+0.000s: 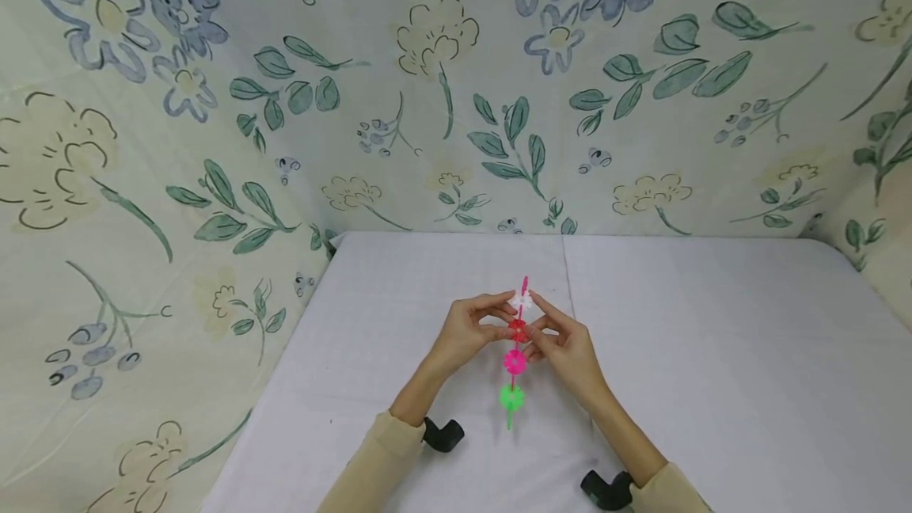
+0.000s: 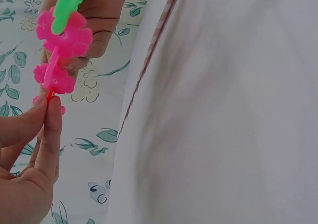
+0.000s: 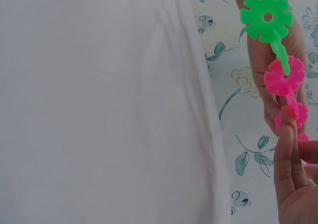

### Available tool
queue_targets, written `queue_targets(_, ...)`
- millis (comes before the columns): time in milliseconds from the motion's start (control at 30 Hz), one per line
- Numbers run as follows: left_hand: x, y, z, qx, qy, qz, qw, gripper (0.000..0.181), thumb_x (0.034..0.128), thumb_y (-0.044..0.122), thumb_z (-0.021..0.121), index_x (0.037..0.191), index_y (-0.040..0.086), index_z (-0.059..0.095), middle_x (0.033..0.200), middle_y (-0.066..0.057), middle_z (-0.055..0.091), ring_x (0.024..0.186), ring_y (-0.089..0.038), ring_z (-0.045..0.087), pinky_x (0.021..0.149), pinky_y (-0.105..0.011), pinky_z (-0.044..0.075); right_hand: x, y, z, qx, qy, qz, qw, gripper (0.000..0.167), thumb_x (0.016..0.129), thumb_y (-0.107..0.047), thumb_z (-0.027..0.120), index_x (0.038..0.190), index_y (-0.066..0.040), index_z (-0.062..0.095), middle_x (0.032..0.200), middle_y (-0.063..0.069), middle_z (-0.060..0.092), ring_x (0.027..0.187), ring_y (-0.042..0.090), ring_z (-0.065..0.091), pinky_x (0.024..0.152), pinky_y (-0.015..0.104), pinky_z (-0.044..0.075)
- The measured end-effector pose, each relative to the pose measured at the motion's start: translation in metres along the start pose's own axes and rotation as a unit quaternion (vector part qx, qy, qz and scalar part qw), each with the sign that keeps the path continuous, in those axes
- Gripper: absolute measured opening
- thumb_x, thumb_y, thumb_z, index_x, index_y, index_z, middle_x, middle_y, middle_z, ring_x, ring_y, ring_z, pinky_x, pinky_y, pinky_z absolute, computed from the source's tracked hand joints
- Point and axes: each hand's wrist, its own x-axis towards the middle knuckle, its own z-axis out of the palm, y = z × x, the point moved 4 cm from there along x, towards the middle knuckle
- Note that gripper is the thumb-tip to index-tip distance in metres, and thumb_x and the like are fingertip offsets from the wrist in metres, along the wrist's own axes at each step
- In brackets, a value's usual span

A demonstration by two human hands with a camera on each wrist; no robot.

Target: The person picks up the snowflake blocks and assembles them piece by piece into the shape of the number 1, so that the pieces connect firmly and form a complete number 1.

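A chain of interlocking flower-shaped plastic discs hangs between the two hands above the table. From the top in the head view come a pink piece seen edge-on [image 1: 525, 285], a white disc [image 1: 524, 302], a red disc [image 1: 518, 330], a pink disc [image 1: 515, 362] and a green disc [image 1: 511, 397]. My left hand [image 1: 463, 332] pinches the chain from the left around the white and red discs. From the right, my right hand [image 1: 568, 353] pinches it at about the same height. Fingers partly cover the upper discs in both wrist views.
A white cloth [image 1: 712, 362] covers the table below the hands, with a seam running back to front. Floral fabric [image 1: 442, 172] hangs behind and at the sides. Black wrist devices [image 1: 445, 435] sit by both sleeves.
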Motion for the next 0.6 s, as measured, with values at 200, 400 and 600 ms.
queue_targets(200, 0.004, -0.004, 0.001, -0.001, -0.002, -0.005, 1.0, 0.055, 0.0887, -0.007, 0.075, 0.14, 0.008, 0.065, 0.117, -0.026, 0.07, 0.105, -0.028, 0.071, 0.082, -0.024, 0.061, 0.003, 0.002, -0.003, 0.001, 0.007, 0.015, 0.9999, 0.06, 0.099, 0.003, 0.063, 0.156, -0.006, 0.045, 0.092, 0.026, 0.064, 0.062, 0.015, 0.073, 0.064, 0.03, 0.063)
queue_targets(400, 0.01, -0.009, 0.002, 0.006, -0.002, -0.017, 0.9998, 0.056, 0.0894, -0.004, 0.076, 0.142, 0.011, 0.064, 0.116, -0.021, 0.071, 0.103, -0.018, 0.072, 0.082, -0.022, 0.06, 0.008, 0.006, -0.008, -0.009, 0.014, 0.039, 0.9991, 0.059, 0.099, 0.002, 0.064, 0.155, -0.008, 0.047, 0.093, 0.03, 0.065, 0.062, 0.014, 0.073, 0.064, 0.03, 0.063)
queue_targets(600, 0.017, -0.019, 0.004, 0.0, -0.001, -0.043, 0.9991, 0.056, 0.0898, -0.004, 0.076, 0.143, 0.011, 0.063, 0.119, -0.023, 0.071, 0.105, -0.021, 0.072, 0.083, -0.024, 0.061, 0.014, 0.012, -0.013, -0.019, 0.013, 0.066, 0.9975, 0.057, 0.1, -0.001, 0.065, 0.154, -0.007, 0.048, 0.093, 0.031, 0.067, 0.062, 0.015, 0.072, 0.064, 0.03, 0.063)
